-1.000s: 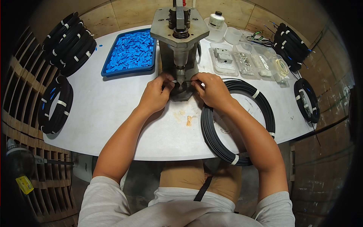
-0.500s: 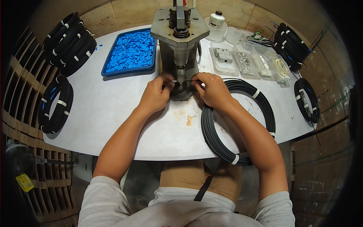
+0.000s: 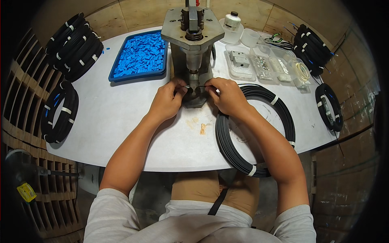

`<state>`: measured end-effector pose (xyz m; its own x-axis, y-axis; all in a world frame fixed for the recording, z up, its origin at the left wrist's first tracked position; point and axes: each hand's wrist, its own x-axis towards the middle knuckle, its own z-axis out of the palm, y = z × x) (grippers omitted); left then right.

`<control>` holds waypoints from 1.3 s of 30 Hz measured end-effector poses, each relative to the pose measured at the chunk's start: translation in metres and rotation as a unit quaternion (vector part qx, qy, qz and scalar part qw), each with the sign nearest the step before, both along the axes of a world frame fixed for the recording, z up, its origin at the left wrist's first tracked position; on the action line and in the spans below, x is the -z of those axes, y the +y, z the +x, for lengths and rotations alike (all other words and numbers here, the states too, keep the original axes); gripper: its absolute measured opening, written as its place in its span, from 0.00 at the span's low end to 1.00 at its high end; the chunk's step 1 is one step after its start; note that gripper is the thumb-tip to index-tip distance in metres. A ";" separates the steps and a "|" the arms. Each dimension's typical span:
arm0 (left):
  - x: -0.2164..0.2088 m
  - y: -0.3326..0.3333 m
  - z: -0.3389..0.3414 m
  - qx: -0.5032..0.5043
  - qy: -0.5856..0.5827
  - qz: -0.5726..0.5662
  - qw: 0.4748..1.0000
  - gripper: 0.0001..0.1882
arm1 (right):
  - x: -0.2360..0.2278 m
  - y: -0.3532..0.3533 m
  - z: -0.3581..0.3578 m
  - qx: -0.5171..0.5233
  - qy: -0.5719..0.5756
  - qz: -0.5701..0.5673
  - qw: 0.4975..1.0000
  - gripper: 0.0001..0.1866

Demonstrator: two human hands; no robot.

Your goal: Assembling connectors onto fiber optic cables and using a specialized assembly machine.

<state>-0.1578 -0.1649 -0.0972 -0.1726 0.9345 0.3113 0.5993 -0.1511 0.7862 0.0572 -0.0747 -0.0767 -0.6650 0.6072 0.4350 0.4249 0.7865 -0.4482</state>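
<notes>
With banded black coils (image 3: 72, 49) and a blue tray (image 3: 137, 78) leftward on the counter (image 3: 101, 125), pinches a thin piece (image 3: 187, 86), too small to identify, in the fingers (image 3: 180, 95) of the left hand (image 3: 165, 100) beside the press (image 3: 193, 60), and black cable (image 3: 203, 86) in the right hand's (image 3: 230, 95) fingers opposite, by a large coil (image 3: 229, 149).

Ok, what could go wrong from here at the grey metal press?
The left hand and right hand sit close beside the ram of the grey metal press, so they might get pinched if it drops. The thin black cable at the right hand could slip. The right forearm reaches over the large round black cable coil and might snag it.
</notes>
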 end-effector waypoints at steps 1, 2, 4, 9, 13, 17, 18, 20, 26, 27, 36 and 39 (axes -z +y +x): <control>0.001 0.000 0.000 0.003 0.002 0.005 1.000 0.11 | 0.001 0.000 0.000 0.002 -0.001 0.002 1.000 0.07; 0.001 0.001 -0.001 0.002 0.002 0.005 1.000 0.11 | 0.001 0.000 0.000 0.004 -0.002 0.003 1.000 0.07; 0.001 0.001 -0.001 0.002 -0.001 -0.003 1.000 0.11 | 0.001 0.000 0.000 0.002 -0.001 0.007 1.000 0.07; -0.003 -0.001 0.001 -0.003 -0.001 -0.007 1.000 0.11 | 0.002 0.001 0.000 0.000 -0.001 0.005 1.000 0.07; -0.006 -0.001 0.002 -0.007 0.004 -0.013 1.000 0.11 | 0.002 0.001 0.000 0.000 -0.003 0.013 1.000 0.07; -0.005 -0.001 0.002 -0.007 0.005 -0.012 1.000 0.11 | 0.003 0.002 0.000 -0.002 -0.003 0.015 1.000 0.07; -0.005 -0.001 0.002 -0.007 0.002 -0.012 1.000 0.11 | 0.003 0.002 0.000 -0.002 -0.003 0.015 1.000 0.07; -0.004 -0.001 0.002 -0.007 -0.001 -0.012 1.000 0.10 | 0.002 0.001 0.000 -0.003 -0.006 0.011 1.000 0.07; -0.001 0.000 0.000 -0.003 0.002 -0.002 1.000 0.12 | 0.002 0.001 0.000 -0.001 -0.004 0.011 1.000 0.07; 0.000 0.000 0.000 0.000 0.002 0.003 1.000 0.12 | 0.002 0.002 0.000 -0.001 -0.004 0.011 1.000 0.07; 0.001 0.000 0.000 0.003 -0.003 0.008 1.000 0.11 | 0.003 0.002 0.000 -0.004 -0.001 0.016 1.000 0.07; 0.000 0.000 0.000 0.004 -0.002 0.008 1.000 0.11 | 0.003 0.002 0.000 -0.004 0.002 0.017 1.000 0.07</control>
<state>-0.1581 -0.1649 -0.0974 -0.1659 0.9308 0.3256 0.5942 -0.1692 0.7863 0.0573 -0.0727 -0.0795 -0.6688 0.5860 0.4576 0.4167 0.8051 -0.4221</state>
